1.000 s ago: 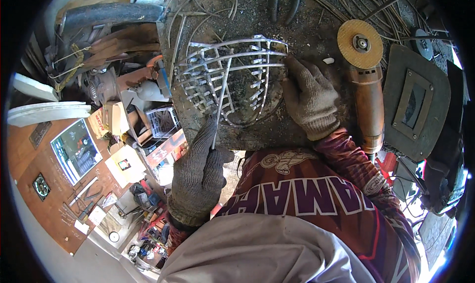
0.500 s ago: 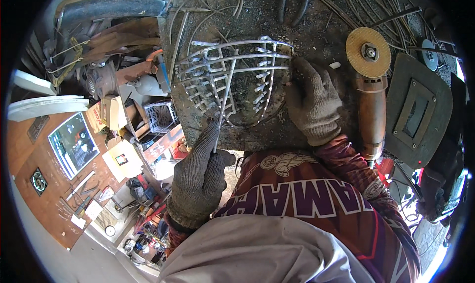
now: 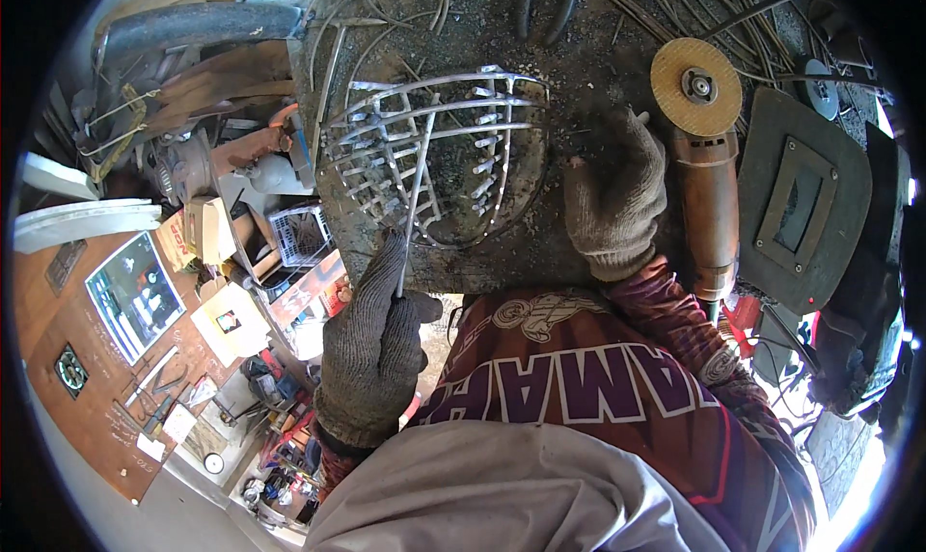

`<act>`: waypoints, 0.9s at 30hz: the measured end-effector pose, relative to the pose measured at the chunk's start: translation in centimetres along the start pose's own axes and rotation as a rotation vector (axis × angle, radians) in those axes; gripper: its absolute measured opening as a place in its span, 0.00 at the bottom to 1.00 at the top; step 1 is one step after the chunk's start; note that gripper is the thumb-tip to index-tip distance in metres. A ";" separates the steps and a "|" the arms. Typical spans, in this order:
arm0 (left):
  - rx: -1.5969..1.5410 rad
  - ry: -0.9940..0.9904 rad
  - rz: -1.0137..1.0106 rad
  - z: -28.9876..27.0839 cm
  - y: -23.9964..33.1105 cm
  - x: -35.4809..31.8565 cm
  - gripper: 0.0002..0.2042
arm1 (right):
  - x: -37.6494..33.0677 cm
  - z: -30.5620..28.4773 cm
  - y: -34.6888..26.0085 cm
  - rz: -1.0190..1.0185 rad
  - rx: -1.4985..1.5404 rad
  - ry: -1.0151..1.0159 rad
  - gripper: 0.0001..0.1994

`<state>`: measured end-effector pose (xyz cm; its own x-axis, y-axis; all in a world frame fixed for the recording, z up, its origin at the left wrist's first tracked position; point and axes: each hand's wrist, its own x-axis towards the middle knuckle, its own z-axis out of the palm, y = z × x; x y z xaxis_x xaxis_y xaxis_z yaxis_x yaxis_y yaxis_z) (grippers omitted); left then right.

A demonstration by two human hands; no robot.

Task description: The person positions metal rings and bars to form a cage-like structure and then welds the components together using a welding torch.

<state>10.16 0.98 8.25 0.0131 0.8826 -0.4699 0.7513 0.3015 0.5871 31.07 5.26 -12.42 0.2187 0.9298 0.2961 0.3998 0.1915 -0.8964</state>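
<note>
The gloved left hand (image 3: pixel 371 345) grips a thin metal rod (image 3: pixel 413 210), its long axis running up and away across the wire cage frame (image 3: pixel 434 152) lying on the worktop (image 3: pixel 579 31). The gloved right hand (image 3: pixel 615 200) rests loosely curled just right of the frame, holding nothing, beside an angle grinder (image 3: pixel 704 166).

light: bright daylight, glare at lower right | shadows: soft | focus: sharp centre | edges: fisheye bending, black vignette

– the gloves? 
– grey knitted cloth on left hand (image 3: pixel 371 345) and right hand (image 3: pixel 615 200). 
– between them? 
– a bare, dull metal wire frame (image 3: pixel 434 147) on a gritty, rough metal table (image 3: pixel 598 31).
</note>
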 end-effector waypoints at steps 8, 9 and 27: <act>-0.020 0.034 0.103 0.3 -1.3 -0.3 0.24 | 0.2 -1.1 -0.4 0.005 -0.031 -0.049 0.25; -0.005 0.053 0.148 0.2 -1.6 -0.4 0.24 | 0.1 -1.2 -0.4 0.073 0.040 -0.086 0.24; -0.026 0.086 0.292 0.4 -3.1 -0.1 0.24 | -2.8 -16.2 -4.9 0.115 -0.767 -0.181 0.40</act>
<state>8.12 -0.18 6.21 0.1696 0.9602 -0.2218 0.7071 0.0382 0.7061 42.95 -3.41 -3.51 0.1742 0.9797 0.0987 0.8994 -0.1175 -0.4211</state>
